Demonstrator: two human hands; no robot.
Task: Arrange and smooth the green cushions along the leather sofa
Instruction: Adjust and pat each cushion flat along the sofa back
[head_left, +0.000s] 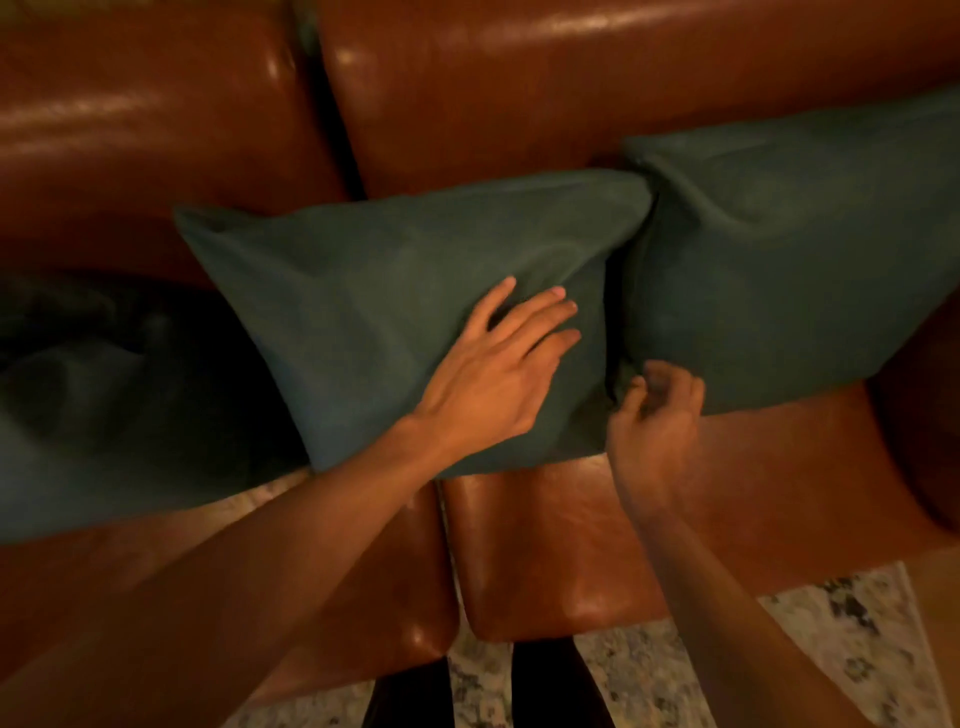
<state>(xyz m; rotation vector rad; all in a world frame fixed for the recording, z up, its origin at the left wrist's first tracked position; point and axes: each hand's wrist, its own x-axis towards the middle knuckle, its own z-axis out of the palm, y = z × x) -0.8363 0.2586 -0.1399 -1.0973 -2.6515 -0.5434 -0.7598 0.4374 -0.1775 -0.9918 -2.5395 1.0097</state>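
Note:
Three green cushions lean along the brown leather sofa (545, 104). The middle cushion (389, 291) stands against the backrest, and my left hand (493, 374) lies flat on its right half with fingers spread. The right cushion (789, 249) touches the middle one. My right hand (660, 410), blurred, has curled fingers at the lower corner where these two cushions meet; whether it pinches fabric is unclear. The left cushion (78, 415) lies in shadow at the left edge.
The sofa seat (561, 545) has a gap between two seat pads below the middle cushion. A speckled light rug (831, 649) covers the floor in front. The sofa's right arm (924, 441) rises at the right edge.

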